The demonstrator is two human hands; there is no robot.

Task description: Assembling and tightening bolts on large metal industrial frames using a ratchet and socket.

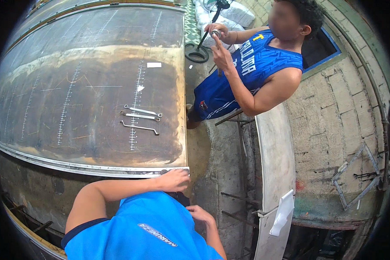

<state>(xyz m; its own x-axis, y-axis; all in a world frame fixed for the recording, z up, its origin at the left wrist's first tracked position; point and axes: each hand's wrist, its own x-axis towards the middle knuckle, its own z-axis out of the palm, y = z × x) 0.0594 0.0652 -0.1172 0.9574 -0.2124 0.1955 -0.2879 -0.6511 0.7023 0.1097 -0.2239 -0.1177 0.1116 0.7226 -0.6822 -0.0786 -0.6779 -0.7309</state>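
Note:
My left hand point(174, 180) lies on the near right corner of the large table, over the end of its metal edge rail point(95, 170). The fingers rest loosely there with nothing seen in them. Close to the front of my blue shirt is my right hand point(200, 214), its fingers stretched out toward the left and holding nothing visible. Beyond my left hand, three offset ring spanners lie side by side on the dark tabletop: a far spanner point(142, 111), a middle one point(139, 116) and a near one point(138, 126).
A co-worker point(251, 65) in a blue sleeveless jersey stands past the table's right edge, holding a small metal piece. A pale panel point(275, 156) with a white sheet point(283, 213) stands at the right. Paper point(154, 65) lies on the table; white sacks point(236, 14) sit behind.

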